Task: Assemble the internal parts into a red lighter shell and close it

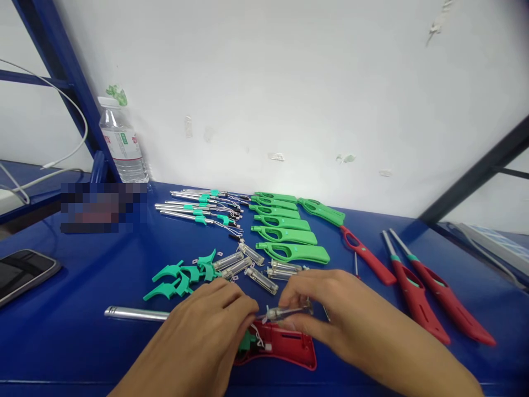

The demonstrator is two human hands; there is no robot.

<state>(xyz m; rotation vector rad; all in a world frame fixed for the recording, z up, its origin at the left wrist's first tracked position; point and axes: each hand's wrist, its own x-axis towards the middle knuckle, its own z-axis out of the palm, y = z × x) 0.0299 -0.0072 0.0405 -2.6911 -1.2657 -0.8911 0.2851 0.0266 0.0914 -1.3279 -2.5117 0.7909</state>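
The right hand (pixel 330 300) is pinching a clear cartridge (pixel 285 312) between thumb and bent fingers, the grip hiding part of its far end. The left hand (pixel 210 314) is arching over the left part of a red half-shell (pixel 293 350), its fingertips meeting near the cartridge's nozzle; whether they are gripping anything, I cannot tell. The shell is lying open just below the cartridge, a teal trigger (pixel 247 341) and white wires (pixel 257 331) showing partly inside while the left hand is covering the rest.

Taking the shell as the clock's centre, a metal tube (pixel 136 314) is emerging from behind the left hand between nine and ten. Loose teal triggers (pixel 165 289) are lying at ten, the left hand cutting close beneath them. Between eleven and twelve, more clear cartridges (pixel 261 280) are overlapping, making their count hard to read. Metal rods with wires (pixel 185 205) are crowding at eleven, and green shells (pixel 285 235) are lining up at twelve. A red piece (pixel 370 258) is resting between one and two; two red lighters (pixel 450 303) are slanting near two. Farther out, a phone (pixel 27 273) is running off the left edge, and a pixelated patch (pixel 99 212) is masking something at ten, below a water bottle (pixel 124 143)
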